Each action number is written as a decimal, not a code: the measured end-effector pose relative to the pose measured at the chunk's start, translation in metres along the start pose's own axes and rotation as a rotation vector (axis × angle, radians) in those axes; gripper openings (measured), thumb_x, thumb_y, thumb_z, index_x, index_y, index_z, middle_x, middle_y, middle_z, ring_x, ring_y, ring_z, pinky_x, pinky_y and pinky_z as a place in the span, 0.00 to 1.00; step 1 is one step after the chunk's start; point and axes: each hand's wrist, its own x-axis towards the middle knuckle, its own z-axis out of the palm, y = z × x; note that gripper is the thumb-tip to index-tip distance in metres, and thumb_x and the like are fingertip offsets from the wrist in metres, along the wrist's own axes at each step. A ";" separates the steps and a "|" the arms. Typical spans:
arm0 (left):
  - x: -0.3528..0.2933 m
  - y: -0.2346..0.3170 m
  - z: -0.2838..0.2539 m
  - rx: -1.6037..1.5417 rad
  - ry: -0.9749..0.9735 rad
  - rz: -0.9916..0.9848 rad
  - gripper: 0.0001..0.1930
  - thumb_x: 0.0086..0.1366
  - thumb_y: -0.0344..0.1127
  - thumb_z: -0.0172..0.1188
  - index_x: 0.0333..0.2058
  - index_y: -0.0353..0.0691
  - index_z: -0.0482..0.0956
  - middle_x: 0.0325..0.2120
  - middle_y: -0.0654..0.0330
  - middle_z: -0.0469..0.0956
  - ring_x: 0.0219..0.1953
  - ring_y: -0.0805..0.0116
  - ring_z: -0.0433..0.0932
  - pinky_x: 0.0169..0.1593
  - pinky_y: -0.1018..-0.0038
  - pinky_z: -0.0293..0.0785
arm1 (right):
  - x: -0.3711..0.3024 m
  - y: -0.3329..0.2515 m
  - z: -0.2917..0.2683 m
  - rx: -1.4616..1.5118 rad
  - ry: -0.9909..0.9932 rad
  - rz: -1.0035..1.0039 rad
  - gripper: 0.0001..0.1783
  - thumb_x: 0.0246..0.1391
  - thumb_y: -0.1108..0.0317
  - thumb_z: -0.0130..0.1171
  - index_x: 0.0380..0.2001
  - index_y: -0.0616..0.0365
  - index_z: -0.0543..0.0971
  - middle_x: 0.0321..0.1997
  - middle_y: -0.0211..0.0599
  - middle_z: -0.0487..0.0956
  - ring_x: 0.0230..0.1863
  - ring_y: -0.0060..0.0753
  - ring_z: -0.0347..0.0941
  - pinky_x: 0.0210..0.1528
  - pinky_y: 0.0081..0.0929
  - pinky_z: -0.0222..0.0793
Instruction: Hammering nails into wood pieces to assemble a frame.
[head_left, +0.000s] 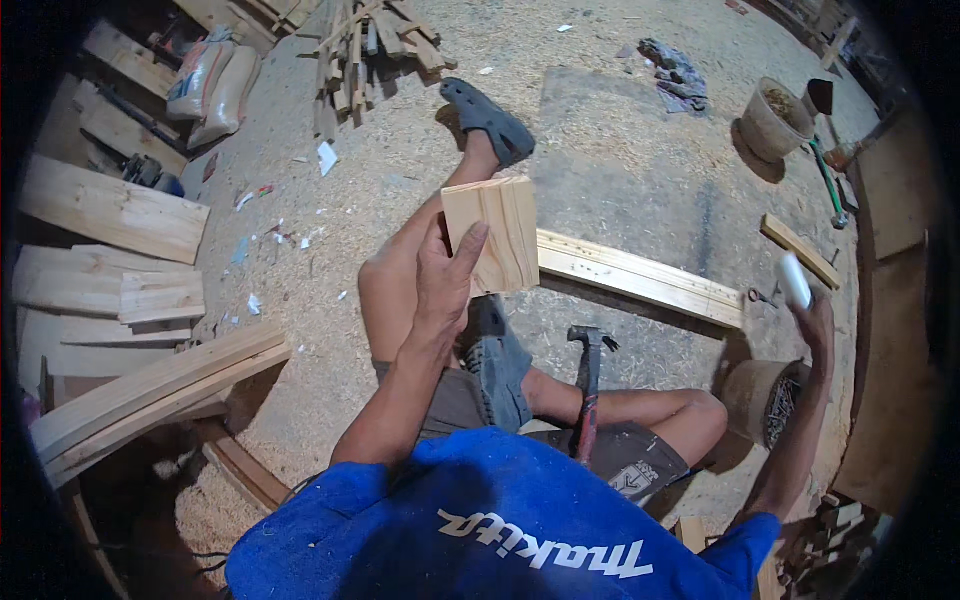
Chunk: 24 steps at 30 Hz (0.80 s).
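My left hand (447, 270) is closed around the lower left edge of a short, pale wooden board (505, 235), thumb lying across its face. The board is raised in front of me, above my legs. Out to the right, my right hand (814, 315) grips a white cylindrical object (794, 281), which looks like a bottle; it is blurred, and its lower part is hidden in the fingers. A claw hammer (588, 390) rests across my lap with its head pointing away. Past the board, a long light wooden beam (640, 277) lies on the floor.
A bucket of nails (765, 400) stands beside my right knee. A small wood strip (800, 250), a green-handled tool (829, 185) and a bucket of shavings (776, 120) are farther right. Wood scraps (370, 50) pile up ahead; planks (110, 210) and curved timber (165, 395) lie left.
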 end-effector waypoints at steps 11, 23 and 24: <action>-0.066 -0.049 0.047 0.277 -0.464 0.052 0.24 0.69 0.29 0.73 0.59 0.33 0.73 0.54 0.55 0.82 0.57 0.68 0.81 0.64 0.69 0.76 | -0.123 -0.289 -0.001 2.003 0.146 -0.255 0.35 0.73 0.48 0.52 0.71 0.62 0.65 0.52 0.55 0.81 0.52 0.53 0.82 0.58 0.53 0.79; -0.084 -0.045 0.060 0.395 -0.489 0.151 0.23 0.63 0.31 0.77 0.54 0.38 0.78 0.41 0.52 0.84 0.45 0.60 0.85 0.49 0.65 0.80 | -0.146 -0.381 0.026 1.888 0.188 -0.630 0.37 0.70 0.39 0.50 0.53 0.69 0.72 0.37 0.51 0.80 0.36 0.49 0.80 0.46 0.49 0.81; -0.084 -0.044 0.060 0.384 -0.488 0.162 0.23 0.63 0.32 0.78 0.54 0.39 0.79 0.41 0.52 0.84 0.45 0.59 0.85 0.48 0.65 0.80 | -0.146 -0.382 0.028 2.020 0.088 -0.651 0.34 0.71 0.40 0.49 0.53 0.66 0.73 0.36 0.48 0.78 0.36 0.47 0.79 0.46 0.48 0.79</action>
